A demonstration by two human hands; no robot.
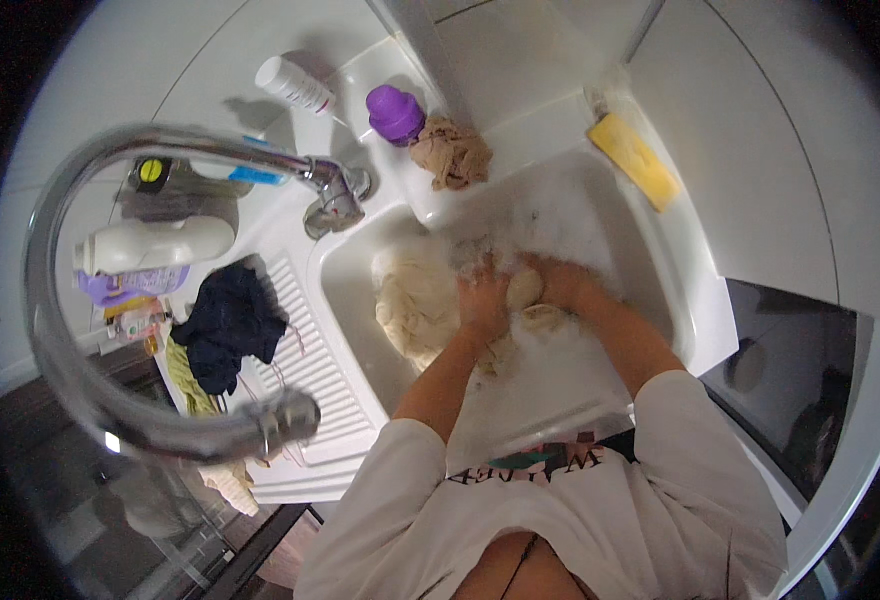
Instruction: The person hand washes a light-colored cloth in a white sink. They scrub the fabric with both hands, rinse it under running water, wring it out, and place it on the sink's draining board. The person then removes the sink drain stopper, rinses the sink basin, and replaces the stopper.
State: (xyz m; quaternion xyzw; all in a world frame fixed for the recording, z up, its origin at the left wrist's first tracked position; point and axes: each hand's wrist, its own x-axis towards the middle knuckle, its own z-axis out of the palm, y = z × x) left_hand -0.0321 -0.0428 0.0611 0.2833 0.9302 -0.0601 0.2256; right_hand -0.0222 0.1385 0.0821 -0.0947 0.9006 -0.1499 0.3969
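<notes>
A wet cream cloth (413, 307) lies bunched in the left half of the white sink basin (350, 300) and runs under my hands. My left hand (485, 296) grips part of it, knuckles up, with fingertips blurred in the suds. Close by on the right, my right hand (569, 283) holds the same cloth, its fingers partly hidden by foam. A rounded fold of the cloth bulges between the two hands. Cloudy, soapy water (537, 397) with white suds (560, 225) surrounds them.
A curved chrome faucet (42, 285) arches over the ribbed drainboard (320, 360), where a dark navy cloth (230, 326) lies. Several bottles stand behind it, including a white bottle (162, 244). A purple cap (395, 114), brown cloth (451, 152) and yellow sponge (635, 161) sit along the rim.
</notes>
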